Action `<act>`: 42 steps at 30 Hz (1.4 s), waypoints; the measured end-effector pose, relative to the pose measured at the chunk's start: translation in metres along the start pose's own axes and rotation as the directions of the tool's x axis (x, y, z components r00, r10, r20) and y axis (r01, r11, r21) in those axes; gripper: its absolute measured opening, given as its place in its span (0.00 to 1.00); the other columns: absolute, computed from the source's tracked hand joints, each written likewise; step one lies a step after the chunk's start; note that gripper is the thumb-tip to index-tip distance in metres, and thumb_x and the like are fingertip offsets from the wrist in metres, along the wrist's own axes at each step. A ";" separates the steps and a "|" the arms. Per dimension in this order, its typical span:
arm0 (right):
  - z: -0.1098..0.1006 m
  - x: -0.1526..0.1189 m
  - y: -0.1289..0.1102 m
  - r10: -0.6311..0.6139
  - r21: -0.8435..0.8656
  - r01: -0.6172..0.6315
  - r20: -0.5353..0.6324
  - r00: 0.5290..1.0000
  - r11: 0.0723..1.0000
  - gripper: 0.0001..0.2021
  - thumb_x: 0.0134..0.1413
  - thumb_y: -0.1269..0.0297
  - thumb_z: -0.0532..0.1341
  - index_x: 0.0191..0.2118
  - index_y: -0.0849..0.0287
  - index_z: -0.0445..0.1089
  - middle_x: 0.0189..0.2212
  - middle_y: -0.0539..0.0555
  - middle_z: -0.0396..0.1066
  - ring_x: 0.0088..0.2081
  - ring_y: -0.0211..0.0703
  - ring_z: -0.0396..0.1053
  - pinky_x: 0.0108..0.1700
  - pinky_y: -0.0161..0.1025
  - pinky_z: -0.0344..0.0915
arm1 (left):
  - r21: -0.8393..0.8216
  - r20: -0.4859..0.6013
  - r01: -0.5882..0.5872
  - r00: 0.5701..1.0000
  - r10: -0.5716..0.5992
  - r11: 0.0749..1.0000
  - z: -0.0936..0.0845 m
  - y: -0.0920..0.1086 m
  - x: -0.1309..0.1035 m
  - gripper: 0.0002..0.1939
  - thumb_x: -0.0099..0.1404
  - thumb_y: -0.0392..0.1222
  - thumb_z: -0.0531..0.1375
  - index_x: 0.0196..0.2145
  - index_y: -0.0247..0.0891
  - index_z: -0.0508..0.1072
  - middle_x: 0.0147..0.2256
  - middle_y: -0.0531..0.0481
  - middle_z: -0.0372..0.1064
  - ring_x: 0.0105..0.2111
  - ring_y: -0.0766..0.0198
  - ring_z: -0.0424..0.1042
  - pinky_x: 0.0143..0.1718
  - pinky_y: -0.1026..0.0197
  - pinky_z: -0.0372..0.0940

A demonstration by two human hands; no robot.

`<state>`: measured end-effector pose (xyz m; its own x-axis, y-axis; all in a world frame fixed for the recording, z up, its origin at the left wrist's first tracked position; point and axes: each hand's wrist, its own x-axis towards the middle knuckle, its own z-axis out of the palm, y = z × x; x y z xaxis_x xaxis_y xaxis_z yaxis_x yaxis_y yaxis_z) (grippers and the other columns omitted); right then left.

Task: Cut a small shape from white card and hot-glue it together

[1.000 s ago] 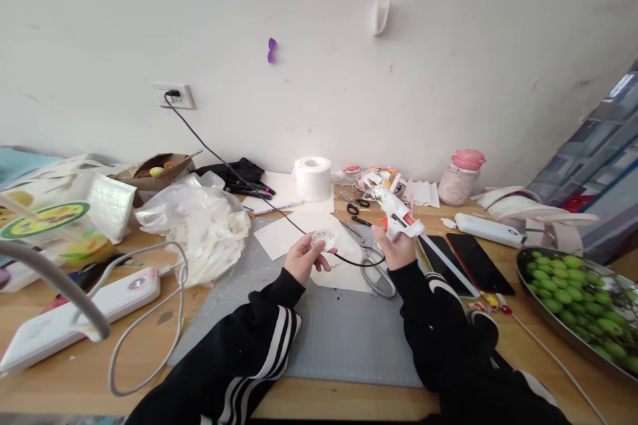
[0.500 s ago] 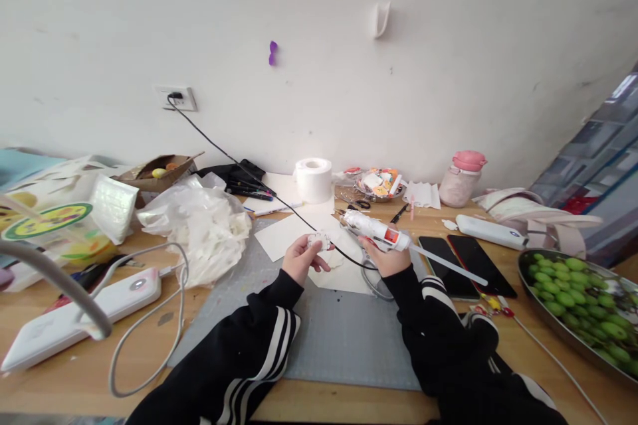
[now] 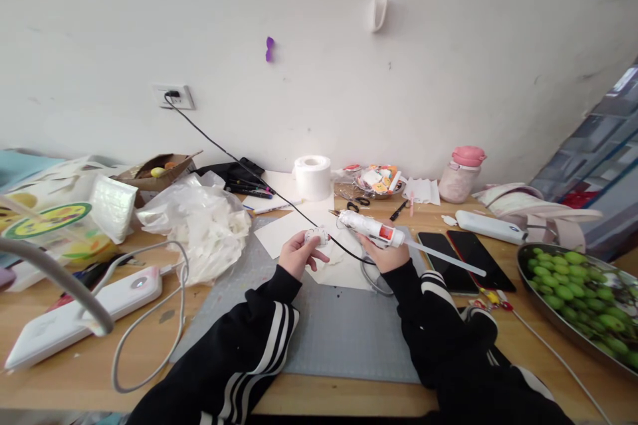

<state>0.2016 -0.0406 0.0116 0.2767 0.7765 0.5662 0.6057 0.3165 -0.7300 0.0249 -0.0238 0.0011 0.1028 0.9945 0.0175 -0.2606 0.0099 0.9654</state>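
My right hand (image 3: 386, 254) is wrapped round the handle of a white hot glue gun (image 3: 366, 224). Its nozzle points left, and a long translucent glue stick (image 3: 451, 259) sticks out of its back end. My left hand (image 3: 298, 255) pinches a small white piece with dark line markings (image 3: 316, 235), held just below and left of the nozzle. Nozzle and piece are apart. The glue gun's black cord (image 3: 226, 154) passes behind the left hand's piece and runs up to the wall socket. Both hands are above white paper (image 3: 343, 277) on a grey cutting mat (image 3: 343, 332).
A plastic bag of white scraps (image 3: 209, 239) and a power bank (image 3: 90, 319) with a looped cable lie left. A paper roll (image 3: 313, 178) and scissors (image 3: 357, 203) stand behind. Two phones (image 3: 481, 260), a pink-lidded bottle (image 3: 461, 176) and a bowl of grapes (image 3: 528, 272) are right.
The glue gun has tilted a little, its nozzle shifting slightly left. My left hand still holds the white piece and has moved slightly left. The whole view has shifted a little.
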 end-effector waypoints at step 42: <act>0.001 -0.004 -0.001 0.038 -0.262 0.017 0.204 0.978 0.965 0.11 0.36 0.61 0.58 0.32 0.51 0.65 0.19 0.46 0.69 0.23 0.43 0.68 0.26 0.36 0.63 | 0.031 -0.058 -0.053 0.997 0.054 0.998 0.003 -0.001 0.000 0.17 0.44 0.46 0.63 0.29 0.34 0.65 0.17 0.57 0.66 0.13 0.69 0.68 0.11 0.70 0.54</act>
<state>0.1989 -0.0436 0.0096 0.1412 0.8829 0.4478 0.7848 0.1759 -0.5943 0.0284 -0.0240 0.0008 0.0322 0.9980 0.0547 -0.2360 -0.0456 0.9707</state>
